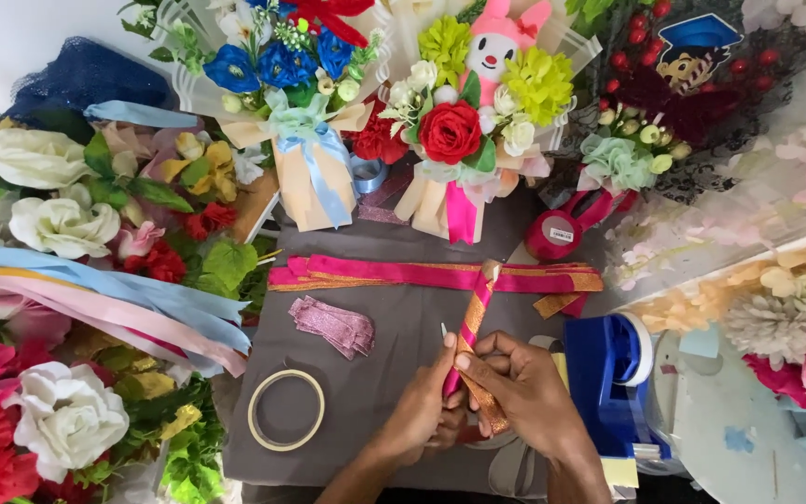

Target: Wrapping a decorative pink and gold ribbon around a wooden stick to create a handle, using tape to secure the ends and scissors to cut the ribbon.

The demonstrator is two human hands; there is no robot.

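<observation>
Near the tabletop's (366,392) front edge, both hands pinched one pink-and-gold ribbon strip (474,322). Left hand (424,406) fingers (447,355) and right hand (524,387) fingers closed around its lower end, while its upper end reached the crosswise ribbon band (403,273).

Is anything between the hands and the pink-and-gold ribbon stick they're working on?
Nothing visible. The left hand and right hand both already grip the ribbon-wrapped stick directly, over the grey cloth; the tape ring and folded pink ribbon lie off to the side.
</observation>
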